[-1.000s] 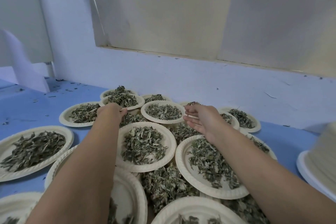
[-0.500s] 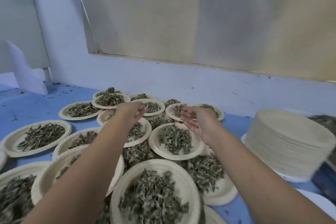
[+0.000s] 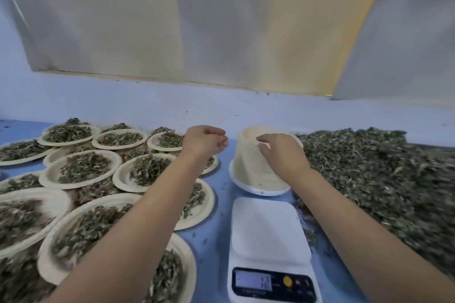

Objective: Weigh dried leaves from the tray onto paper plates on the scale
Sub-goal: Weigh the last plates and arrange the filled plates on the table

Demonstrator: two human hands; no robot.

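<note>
A white digital scale (image 3: pixel 269 229) sits near the front with a bare platform and a lit display. Behind it stands a tall stack of empty paper plates (image 3: pixel 251 170). My right hand (image 3: pixel 280 152) lies on the stack's top right side, fingers bent over the rim. My left hand (image 3: pixel 205 141) hovers just left of the stack with loosely curled fingers, holding nothing. A big heap of dried leaves (image 3: pixel 379 174) fills the right side. Several paper plates heaped with leaves (image 3: pixel 81 167) cover the left side.
The table top is blue (image 3: pixel 221 204), with loose leaf crumbs between the scale and the filled plates. A pale blue wall (image 3: pixel 221 106) runs close behind everything. A white dish (image 3: pixel 261 189) sits under the plate stack.
The view has swung right, bringing the scale and leaf heap into sight. Both hands moved right from above the filled plates; my right hand now touches the plate stack.
</note>
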